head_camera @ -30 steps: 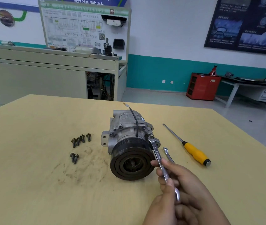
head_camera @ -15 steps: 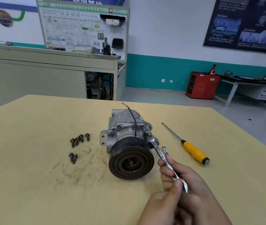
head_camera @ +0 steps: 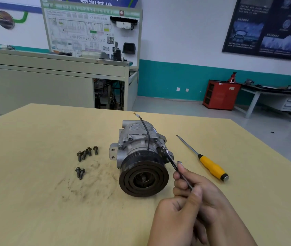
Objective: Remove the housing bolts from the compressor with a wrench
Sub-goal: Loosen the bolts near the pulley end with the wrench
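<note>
A grey compressor [head_camera: 137, 139] lies on the yellow table [head_camera: 34, 201], its black pulley [head_camera: 143, 178] facing me. A slim wrench [head_camera: 172, 163] sits on a bolt [head_camera: 164, 149] on the housing's right side and slants down to my hands. My right hand [head_camera: 206, 194] grips the wrench handle with curled fingers. My left hand [head_camera: 175, 217] lies curled beside it, its thumb pressed on the handle's end. Several removed bolts [head_camera: 88, 152] lie in a row left of the compressor, and two more bolts [head_camera: 80, 172] lie nearer me.
A yellow-handled screwdriver [head_camera: 212, 166] lies right of the compressor. The tip of a second wrench [head_camera: 179, 162] shows behind my fingers. Dark grease smears [head_camera: 88, 181] mark the table. Beyond the table stand a grey bench [head_camera: 52, 82] and a red cabinet [head_camera: 219, 95].
The wrench handle has swung away from me and to the right about the bolt, and both hands have moved with it. The compressor and loose bolts have stayed put.
</note>
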`<state>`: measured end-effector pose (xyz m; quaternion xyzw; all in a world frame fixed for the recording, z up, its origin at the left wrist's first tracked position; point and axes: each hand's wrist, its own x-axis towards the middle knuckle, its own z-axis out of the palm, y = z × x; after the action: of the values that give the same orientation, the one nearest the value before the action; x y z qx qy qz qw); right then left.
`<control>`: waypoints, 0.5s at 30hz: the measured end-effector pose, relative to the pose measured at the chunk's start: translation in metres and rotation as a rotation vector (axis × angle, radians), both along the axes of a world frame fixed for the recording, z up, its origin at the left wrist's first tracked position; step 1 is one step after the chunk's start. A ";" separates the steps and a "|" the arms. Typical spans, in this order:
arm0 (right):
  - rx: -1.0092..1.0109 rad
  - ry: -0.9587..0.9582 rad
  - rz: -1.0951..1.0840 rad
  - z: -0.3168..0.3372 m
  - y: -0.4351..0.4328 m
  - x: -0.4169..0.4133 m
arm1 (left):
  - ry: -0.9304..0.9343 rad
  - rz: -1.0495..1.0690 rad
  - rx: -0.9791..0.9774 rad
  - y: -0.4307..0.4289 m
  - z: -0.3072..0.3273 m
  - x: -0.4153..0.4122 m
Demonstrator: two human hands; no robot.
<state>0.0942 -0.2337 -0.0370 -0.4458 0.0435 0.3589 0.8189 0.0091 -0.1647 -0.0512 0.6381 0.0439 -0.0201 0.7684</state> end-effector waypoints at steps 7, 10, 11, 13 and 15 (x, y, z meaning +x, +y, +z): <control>-0.080 -0.028 -0.035 0.001 0.013 -0.005 | 0.027 -0.005 -0.005 0.010 0.006 -0.003; -0.052 -0.047 -0.017 0.000 0.015 -0.008 | 0.015 0.003 0.032 0.008 0.005 -0.005; -0.022 -0.043 -0.005 -0.001 0.015 -0.008 | -0.001 0.024 0.025 0.008 0.003 -0.004; 0.067 -0.017 0.018 -0.004 0.011 -0.009 | 0.012 0.056 -0.018 0.011 0.002 -0.006; 0.141 0.003 0.049 -0.010 0.007 -0.009 | 0.025 0.097 -0.162 0.009 -0.006 -0.004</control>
<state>0.0850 -0.2263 -0.0466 -0.3876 0.0085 0.3816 0.8391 0.0046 -0.1557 -0.0567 0.5707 0.0826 0.0059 0.8170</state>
